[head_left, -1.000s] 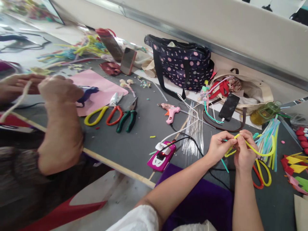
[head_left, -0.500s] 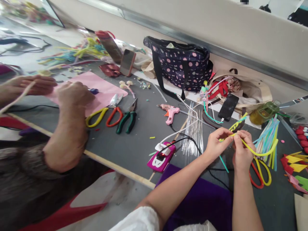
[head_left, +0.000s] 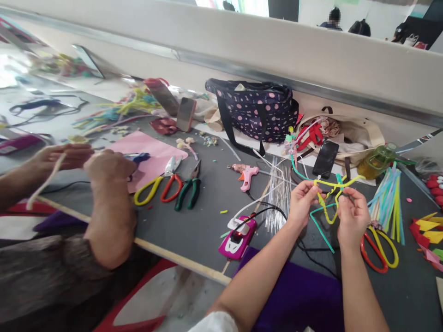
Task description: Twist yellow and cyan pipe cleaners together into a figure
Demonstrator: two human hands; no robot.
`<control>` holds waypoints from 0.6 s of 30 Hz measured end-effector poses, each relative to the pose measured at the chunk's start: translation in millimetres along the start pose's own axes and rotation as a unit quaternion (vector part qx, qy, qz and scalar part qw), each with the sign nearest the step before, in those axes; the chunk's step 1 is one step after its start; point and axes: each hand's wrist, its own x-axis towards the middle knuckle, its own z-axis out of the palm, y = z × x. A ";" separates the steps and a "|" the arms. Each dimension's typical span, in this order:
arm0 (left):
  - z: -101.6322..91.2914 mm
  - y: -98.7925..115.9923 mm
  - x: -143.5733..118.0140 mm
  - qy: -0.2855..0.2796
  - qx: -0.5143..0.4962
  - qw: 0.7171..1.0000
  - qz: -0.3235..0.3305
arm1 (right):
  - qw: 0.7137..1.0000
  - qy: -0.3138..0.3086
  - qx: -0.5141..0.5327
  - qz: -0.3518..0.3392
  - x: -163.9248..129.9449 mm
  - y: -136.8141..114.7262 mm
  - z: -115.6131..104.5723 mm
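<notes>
Apparently a bending step: looped yellow stem (head_left: 328, 183) held above the desk (head_left: 204, 235), fingers of left hand (head_left: 302, 203) pinching one side, of right hand (head_left: 353, 215) the other. Teal strip (head_left: 323, 234) just below. Next move, I'd judge, calls for steady grip, small folds.

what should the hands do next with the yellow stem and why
Probably bend down the free end of the yellow stem with the right hand: that end juts out loose beyond this hand, while the left hand pinches the stem farther left, which should steady it.
</notes>
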 end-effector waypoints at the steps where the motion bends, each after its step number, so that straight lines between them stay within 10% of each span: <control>1: -2.1 2.0 1.9 0.000 -0.013 1.000 -0.001 | 0.999 0.035 0.005 -0.008 1.4 0.1 -1.3; 8: -20.4 20.1 15.4 -0.015 -0.056 0.998 -0.008 | 0.989 0.132 0.070 0.021 18.9 8.3 -12.7; 18: -36.1 39.9 21.4 -0.014 -0.061 0.998 0.027 | 0.991 -0.001 0.013 0.134 15.7 26.6 -12.0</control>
